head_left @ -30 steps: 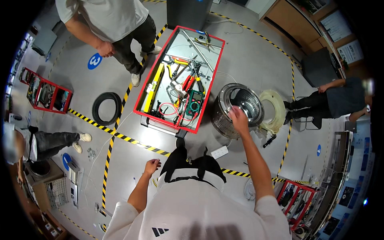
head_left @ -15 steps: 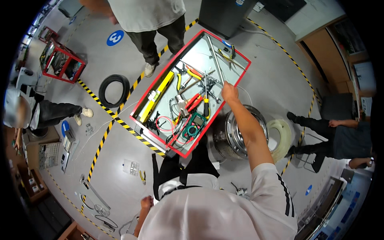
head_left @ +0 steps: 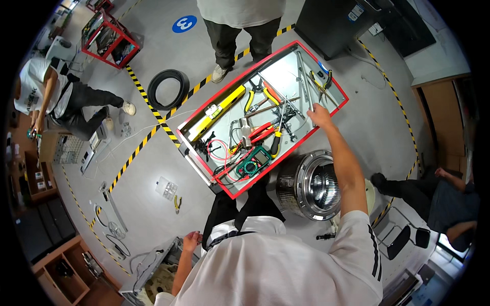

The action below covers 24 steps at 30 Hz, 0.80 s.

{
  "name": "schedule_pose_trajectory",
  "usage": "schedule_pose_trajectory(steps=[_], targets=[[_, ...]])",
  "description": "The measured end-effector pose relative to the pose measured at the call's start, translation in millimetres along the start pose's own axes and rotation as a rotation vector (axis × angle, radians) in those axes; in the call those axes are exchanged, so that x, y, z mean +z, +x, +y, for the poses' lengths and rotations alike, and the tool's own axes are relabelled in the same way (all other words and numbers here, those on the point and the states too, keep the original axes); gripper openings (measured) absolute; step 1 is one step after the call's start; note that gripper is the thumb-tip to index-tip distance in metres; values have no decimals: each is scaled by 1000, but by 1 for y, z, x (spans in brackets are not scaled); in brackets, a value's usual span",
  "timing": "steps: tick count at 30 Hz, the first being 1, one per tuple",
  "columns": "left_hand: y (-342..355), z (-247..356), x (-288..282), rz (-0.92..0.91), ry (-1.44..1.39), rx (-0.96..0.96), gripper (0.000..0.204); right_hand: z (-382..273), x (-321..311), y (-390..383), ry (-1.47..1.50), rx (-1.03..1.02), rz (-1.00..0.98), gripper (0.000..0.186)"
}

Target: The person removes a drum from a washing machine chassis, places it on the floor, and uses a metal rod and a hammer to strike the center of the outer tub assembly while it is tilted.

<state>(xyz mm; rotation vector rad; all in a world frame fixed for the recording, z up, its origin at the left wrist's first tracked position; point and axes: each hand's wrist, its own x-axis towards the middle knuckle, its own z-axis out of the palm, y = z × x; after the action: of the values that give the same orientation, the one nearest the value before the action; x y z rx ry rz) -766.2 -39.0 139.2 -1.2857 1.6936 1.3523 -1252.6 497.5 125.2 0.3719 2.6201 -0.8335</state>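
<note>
My right hand (head_left: 320,116) reaches over the right-hand edge of a red-rimmed tool tray (head_left: 290,154). Its fingers are closed around the near end of a long silver metal bar (head_left: 304,81), which lies lengthwise along the tray. Left of that hand are several wrenches, screwdrivers and pliers in a loose pile, among them a yellow-and-black screwdriver (head_left: 276,144) and red-handled pliers (head_left: 262,133). A green multimeter (head_left: 253,161) with red leads lies at the near end. My left hand (head_left: 192,240) hangs low beside my hip, its fingers loosely apart and nothing seen in them.
A yellow spirit level (head_left: 218,113) lies along the tray's left side. Right of my legs stands a metal washing-machine drum (head_left: 309,186). A black rubber ring (head_left: 168,89) and yellow-handled pliers (head_left: 177,204) lie on the floor. Another person (head_left: 240,30) stands beyond the tray.
My view has shifted, so the tray and drum appear moved. My right hand stays on the bar's near end. My left hand's fingers look looser than before.
</note>
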Motion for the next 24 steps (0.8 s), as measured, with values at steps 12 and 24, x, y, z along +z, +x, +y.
schedule_pose_trajectory(steps=[12, 24], targets=[[33, 95, 5, -16, 151, 586, 31, -81, -72, -190, 1090, 47, -331, 20], [-110, 292, 66, -381, 745, 1821, 54, -170, 38, -376, 958, 148, -1171, 23]])
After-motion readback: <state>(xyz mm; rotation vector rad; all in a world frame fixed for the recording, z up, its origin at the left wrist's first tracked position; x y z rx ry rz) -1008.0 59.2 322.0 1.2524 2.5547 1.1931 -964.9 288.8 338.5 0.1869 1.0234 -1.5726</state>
